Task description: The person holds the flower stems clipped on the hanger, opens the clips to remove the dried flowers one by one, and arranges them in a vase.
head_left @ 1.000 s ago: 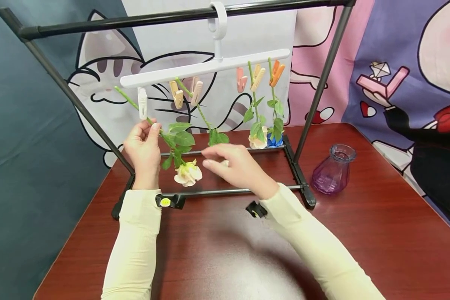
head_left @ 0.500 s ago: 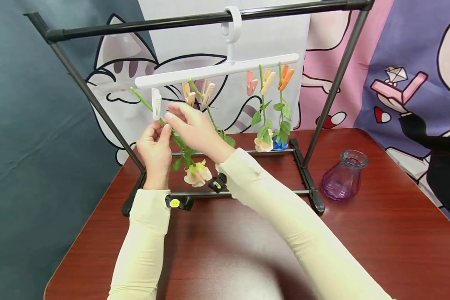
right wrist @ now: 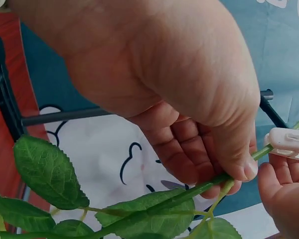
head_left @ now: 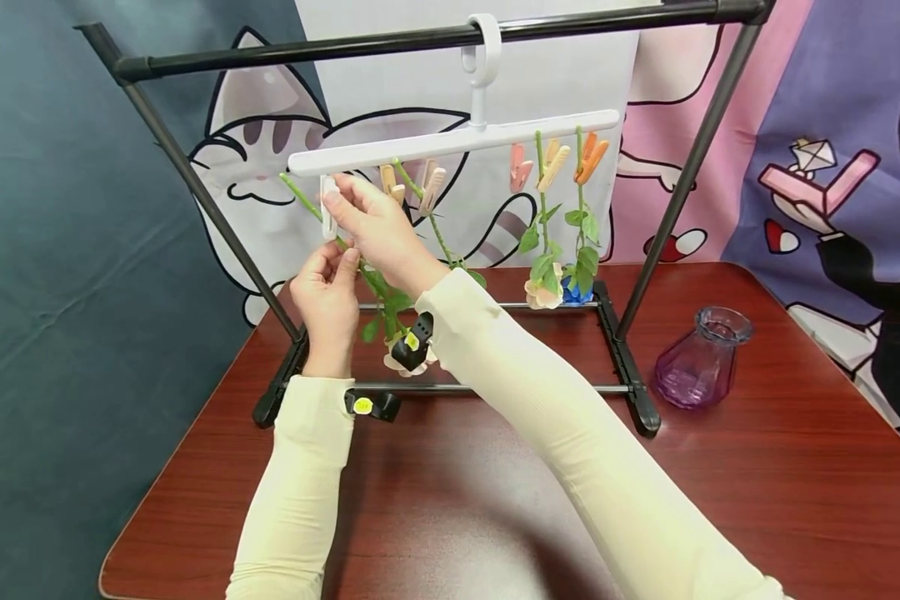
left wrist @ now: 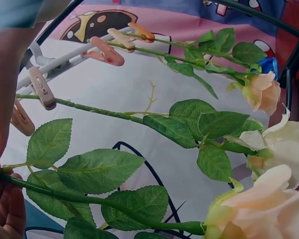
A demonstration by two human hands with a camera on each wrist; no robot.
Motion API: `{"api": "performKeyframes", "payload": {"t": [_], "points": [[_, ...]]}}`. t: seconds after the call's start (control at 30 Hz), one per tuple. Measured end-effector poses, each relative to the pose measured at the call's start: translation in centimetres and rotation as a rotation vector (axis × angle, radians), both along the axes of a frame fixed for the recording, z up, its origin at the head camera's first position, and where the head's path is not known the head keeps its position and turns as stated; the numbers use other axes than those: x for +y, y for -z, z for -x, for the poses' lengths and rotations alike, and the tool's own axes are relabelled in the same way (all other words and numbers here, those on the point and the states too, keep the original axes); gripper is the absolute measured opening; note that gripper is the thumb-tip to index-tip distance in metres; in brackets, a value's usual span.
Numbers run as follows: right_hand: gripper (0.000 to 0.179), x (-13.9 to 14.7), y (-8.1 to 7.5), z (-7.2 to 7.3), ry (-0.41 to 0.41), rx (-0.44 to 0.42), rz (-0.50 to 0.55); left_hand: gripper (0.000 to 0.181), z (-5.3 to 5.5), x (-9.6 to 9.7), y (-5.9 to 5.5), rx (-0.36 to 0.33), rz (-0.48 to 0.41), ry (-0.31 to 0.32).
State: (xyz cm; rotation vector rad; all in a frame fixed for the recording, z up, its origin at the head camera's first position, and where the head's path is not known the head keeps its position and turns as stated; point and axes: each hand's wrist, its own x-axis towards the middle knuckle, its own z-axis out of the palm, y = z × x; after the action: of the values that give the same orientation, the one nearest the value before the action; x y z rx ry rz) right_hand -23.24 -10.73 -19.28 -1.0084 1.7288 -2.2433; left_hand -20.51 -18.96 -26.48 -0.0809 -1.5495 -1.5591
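Pinching the stem, left hand below right hand.

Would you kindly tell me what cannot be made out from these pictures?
White peg: its hold on the stem is unclear; right hand covers part, head view; right edge cuts it, right wrist view.
Held rose: head view, partly behind the wrist camera; left wrist view, cut by the right edge.
White rose: head view, behind the right sleeve.
Blue flower: partly behind leaves, head view; mostly behind a pale rose, left wrist view.
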Motion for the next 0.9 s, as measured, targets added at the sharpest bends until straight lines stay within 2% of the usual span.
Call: {"api": "performKeyframes", "payload": {"t": [0.17,0.3,0.53,0.67,0.77,0.9], "points": [[0.034,-0.1,-0.2,0.1,-0.012,-0.014,0.017,0.018,0.0,0.2,-0.1,-0.003,0.001,-0.001],[0.029,-0.2,-0.4,0.2,0.017,-0.03,0.001,0.015,0.0,0.3,-0.1,-0.014,0.009,-0.011],[0.027,-0.3,-0.2,0.2,0.062,0.027,0.044,0.016,-0.1,0.1,0.2,-0.024,0.07,-0.039],[0.025,-0.3,-0.4,0.2,0.088,0.014,0.01,0.016,-0.2,-0.1,0.3,-0.046,0.066,-0.046],[0.025,-0.2,-0.5,0.2,0.095,-0.005,-0.017,0.016,-0.5,-0.4,0.4,-0.055,0.063,-0.06],[0.025,-0.3,-0.3,0.3,0.085,0.014,-0.014,0.016,-1.2,-0.9,0.7,-0.041,0.048,-0.085]]}}
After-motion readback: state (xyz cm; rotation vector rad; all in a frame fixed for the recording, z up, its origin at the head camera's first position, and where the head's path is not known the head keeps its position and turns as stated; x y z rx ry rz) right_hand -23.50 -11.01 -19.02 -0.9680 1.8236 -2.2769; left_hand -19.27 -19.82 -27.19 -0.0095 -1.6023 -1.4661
